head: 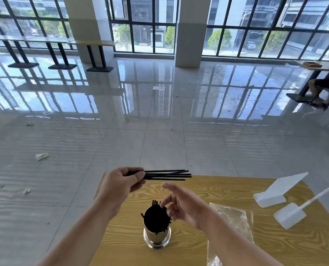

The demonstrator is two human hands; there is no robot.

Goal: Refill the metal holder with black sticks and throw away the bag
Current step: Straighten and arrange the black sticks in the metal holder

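Observation:
A shiny metal holder (157, 239) stands upright on the wooden table (227, 191), packed with black sticks (156, 217). My left hand (121, 183) grips a small bundle of black sticks (169, 175), held level above the table's far edge and pointing right. Just above and right of the holder's mouth hovers my right hand (181, 204), its fingers loosely curled, fingertips touching the tops of the sticks in the holder. A clear plastic bag (231, 225) lies flat on the table to the right of the holder.
Two white plastic pieces (275, 191) (292, 214) lie at the table's right side. Scraps of litter (41, 156) dot the glossy tiled floor. Tables (90, 43) stand by the windows, and a seated person (325, 83) is at the far right.

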